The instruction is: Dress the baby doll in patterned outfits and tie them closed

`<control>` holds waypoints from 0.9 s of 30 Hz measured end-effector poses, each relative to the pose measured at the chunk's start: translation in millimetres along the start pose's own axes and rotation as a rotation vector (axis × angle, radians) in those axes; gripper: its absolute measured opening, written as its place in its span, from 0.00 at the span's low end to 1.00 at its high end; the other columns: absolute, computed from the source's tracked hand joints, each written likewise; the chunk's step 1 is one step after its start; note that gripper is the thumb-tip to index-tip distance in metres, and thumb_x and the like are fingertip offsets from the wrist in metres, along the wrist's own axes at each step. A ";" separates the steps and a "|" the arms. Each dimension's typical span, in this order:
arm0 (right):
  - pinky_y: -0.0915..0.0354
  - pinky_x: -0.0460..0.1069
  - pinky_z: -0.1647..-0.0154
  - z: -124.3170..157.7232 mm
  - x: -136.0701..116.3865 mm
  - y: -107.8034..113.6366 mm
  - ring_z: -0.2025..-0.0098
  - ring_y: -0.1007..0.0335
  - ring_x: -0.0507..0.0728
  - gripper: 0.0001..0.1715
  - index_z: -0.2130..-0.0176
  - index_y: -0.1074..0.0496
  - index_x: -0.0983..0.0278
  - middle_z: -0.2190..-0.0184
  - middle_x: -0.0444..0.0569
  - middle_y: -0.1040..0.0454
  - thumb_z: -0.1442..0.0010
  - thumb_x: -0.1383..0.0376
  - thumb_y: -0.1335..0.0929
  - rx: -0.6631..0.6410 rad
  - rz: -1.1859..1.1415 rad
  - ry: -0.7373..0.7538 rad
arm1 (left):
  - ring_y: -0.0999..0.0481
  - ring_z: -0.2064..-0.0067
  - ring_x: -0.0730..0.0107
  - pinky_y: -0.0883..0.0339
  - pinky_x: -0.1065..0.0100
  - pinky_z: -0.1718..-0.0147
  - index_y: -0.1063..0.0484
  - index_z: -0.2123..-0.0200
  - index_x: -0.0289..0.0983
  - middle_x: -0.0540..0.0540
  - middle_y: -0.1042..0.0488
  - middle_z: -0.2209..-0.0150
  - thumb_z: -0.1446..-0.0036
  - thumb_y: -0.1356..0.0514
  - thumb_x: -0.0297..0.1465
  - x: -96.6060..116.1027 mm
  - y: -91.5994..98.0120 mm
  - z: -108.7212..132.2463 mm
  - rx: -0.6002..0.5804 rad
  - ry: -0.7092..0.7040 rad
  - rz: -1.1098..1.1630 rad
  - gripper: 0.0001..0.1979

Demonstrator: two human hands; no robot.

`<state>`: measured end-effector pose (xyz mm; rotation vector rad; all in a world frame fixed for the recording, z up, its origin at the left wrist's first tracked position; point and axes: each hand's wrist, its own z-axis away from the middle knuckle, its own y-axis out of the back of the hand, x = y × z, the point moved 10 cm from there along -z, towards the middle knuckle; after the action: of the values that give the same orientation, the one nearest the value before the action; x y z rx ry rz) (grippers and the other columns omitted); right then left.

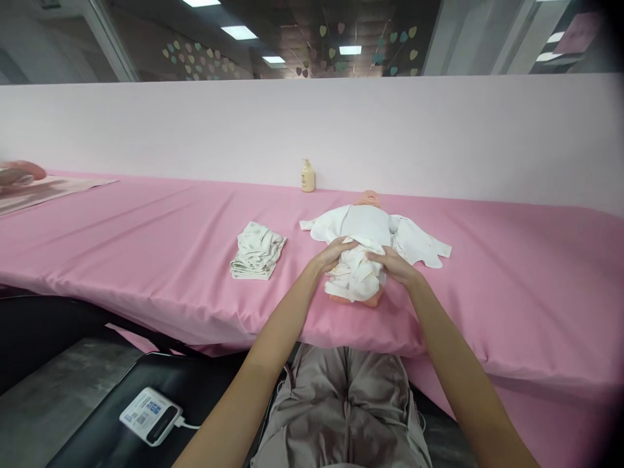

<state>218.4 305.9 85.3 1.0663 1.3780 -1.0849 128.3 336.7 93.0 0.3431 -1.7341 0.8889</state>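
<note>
A baby doll (pixel 369 198) lies on its back, its head toward the wall and its feet toward me. Under and around its torso is a white baby top (pixel 422 240), with the sleeves spread to both sides. Over the doll's belly and legs lies a bunched white cloth garment (pixel 355 279) with a faint print. My left hand (pixel 336 253) is closed on the garment's left edge. On the opposite edge, my right hand (pixel 394 263) grips the same cloth with thumb and fingers. The doll's feet show below the fabric; both hands' fingertips are partly hidden in the folds.
A folded stack of pale printed cloth (pixel 258 251) rests left of the doll on the pink-covered table (pixel 160 227). A pump bottle (pixel 307 177) stands by the white wall. Another doll (pixel 22 170) lies far left. A white device (pixel 151 416) with a cable sits on a black chair.
</note>
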 end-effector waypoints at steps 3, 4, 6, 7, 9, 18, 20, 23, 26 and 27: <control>0.31 0.54 0.53 -4.4 -7.1 0.2 0.53 0.29 0.62 0.21 0.56 0.27 0.64 0.57 0.50 0.24 0.50 0.58 0.28 0.012 -0.188 0.088 | 0.24 0.62 0.65 0.32 0.68 0.62 0.28 0.57 0.31 0.42 0.23 0.61 0.58 0.30 0.31 3.2 -4.6 2.0 -0.032 -0.010 -0.162 0.23; 0.32 0.54 0.52 -6.0 -7.1 1.6 0.52 0.29 0.62 0.20 0.58 0.26 0.64 0.57 0.50 0.24 0.50 0.57 0.29 0.025 -0.220 0.097 | 0.24 0.61 0.65 0.32 0.68 0.62 0.29 0.56 0.31 0.41 0.23 0.60 0.59 0.29 0.31 3.9 -5.3 2.5 -0.036 -0.016 -0.213 0.25; 0.31 0.54 0.52 -9.1 -2.8 4.6 0.53 0.29 0.62 0.19 0.60 0.26 0.65 0.58 0.50 0.23 0.50 0.57 0.29 0.051 -0.252 0.075 | 0.24 0.60 0.63 0.32 0.66 0.61 0.29 0.54 0.32 0.41 0.23 0.59 0.61 0.28 0.29 4.2 -4.3 2.9 -0.032 -0.027 -0.248 0.28; 0.31 0.54 0.52 -9.9 0.0 6.1 0.53 0.28 0.62 0.19 0.61 0.26 0.65 0.59 0.51 0.23 0.50 0.57 0.29 0.063 -0.258 0.056 | 0.24 0.60 0.63 0.32 0.65 0.60 0.30 0.54 0.32 0.41 0.23 0.59 0.62 0.28 0.28 3.4 -3.1 2.7 -0.028 -0.029 -0.222 0.28; 0.31 0.54 0.53 -9.6 3.5 9.4 0.55 0.28 0.61 0.18 0.61 0.26 0.65 0.60 0.51 0.23 0.50 0.57 0.28 0.089 -0.256 0.038 | 0.23 0.59 0.62 0.31 0.64 0.57 0.30 0.54 0.31 0.40 0.23 0.60 0.61 0.29 0.27 0.2 0.0 1.5 -0.016 -0.026 -0.109 0.28; 0.31 0.55 0.52 1.3 0.6 -5.2 0.54 0.27 0.62 0.26 0.54 0.28 0.64 0.58 0.51 0.23 0.55 0.66 0.25 -0.097 -0.204 0.002 | 0.23 0.62 0.65 0.29 0.67 0.63 0.29 0.57 0.32 0.41 0.23 0.61 0.48 0.36 0.30 -7.3 10.2 -4.1 0.132 0.026 -0.101 0.14; 0.31 0.55 0.52 -0.7 -0.2 -1.7 0.53 0.28 0.62 0.24 0.55 0.28 0.64 0.57 0.51 0.24 0.53 0.64 0.26 -0.067 -0.218 0.023 | 0.23 0.62 0.65 0.30 0.68 0.64 0.29 0.57 0.31 0.40 0.23 0.60 0.48 0.36 0.34 -11.1 13.0 -3.3 0.165 0.084 -0.197 0.17; 0.31 0.55 0.51 -5.5 1.6 4.0 0.53 0.28 0.61 0.21 0.56 0.28 0.63 0.56 0.51 0.24 0.51 0.61 0.27 -0.011 -0.233 0.050 | 0.23 0.63 0.65 0.30 0.68 0.66 0.29 0.55 0.31 0.39 0.23 0.60 0.50 0.35 0.39 -15.7 18.3 -2.7 0.200 0.147 -0.259 0.22; 0.31 0.53 0.52 -9.3 7.5 9.4 0.53 0.28 0.61 0.21 0.57 0.27 0.63 0.56 0.51 0.24 0.49 0.57 0.28 0.046 -0.246 0.046 | 0.23 0.66 0.65 0.30 0.68 0.68 0.29 0.55 0.31 0.39 0.23 0.61 0.51 0.34 0.39 -16.1 10.2 -3.8 0.105 0.147 -0.201 0.23; 0.30 0.53 0.52 -9.6 8.8 12.3 0.53 0.28 0.61 0.21 0.57 0.27 0.63 0.57 0.51 0.24 0.49 0.56 0.28 0.071 -0.242 0.051 | 0.23 0.66 0.65 0.29 0.68 0.68 0.29 0.56 0.30 0.39 0.23 0.62 0.53 0.32 0.37 -16.2 6.5 -3.2 0.064 0.152 -0.197 0.23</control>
<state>228.0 318.1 76.3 1.0014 1.5482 -1.2984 132.2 340.1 76.0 0.4688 -1.5065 0.8069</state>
